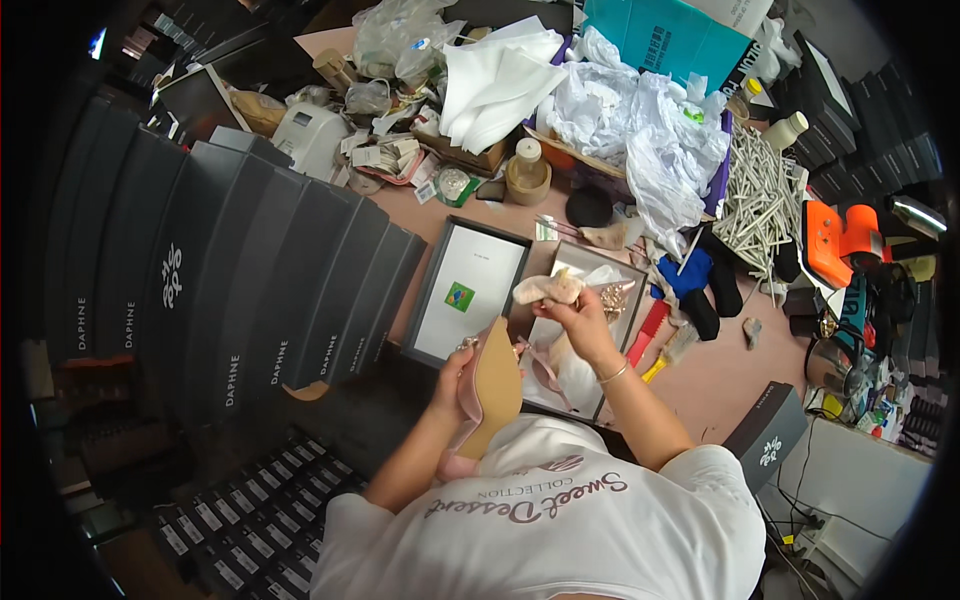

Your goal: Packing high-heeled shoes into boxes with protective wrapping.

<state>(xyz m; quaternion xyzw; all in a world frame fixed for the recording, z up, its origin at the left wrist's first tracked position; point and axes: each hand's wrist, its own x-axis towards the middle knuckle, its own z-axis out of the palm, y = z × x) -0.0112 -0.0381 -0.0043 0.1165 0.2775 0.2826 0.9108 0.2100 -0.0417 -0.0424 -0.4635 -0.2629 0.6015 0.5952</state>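
Observation:
My left hand (454, 378) is wrapped round a pink shoe (492, 385), whose tan sole is turned up toward me. Between the fingers of my right hand (583, 322) is a crumpled cream cloth (548, 288), held just beyond the shoe's tip and apart from it. Beneath my hands lies an open shoebox (638, 287) with white paper in it. A second pink shoe (543, 368) shows in that box, partly hidden. Left of it lies the box lid (482, 262), white inside, bearing a small green card (459, 297).
Dark shoeboxes (260, 260) are stacked at my left. A red brush (648, 332) and a yellow-handled brush (668, 358) lie right of the open box. Farther back are a carton of crumpled white paper (640, 120), many white sticks (755, 195) and an orange tape dispenser (825, 245).

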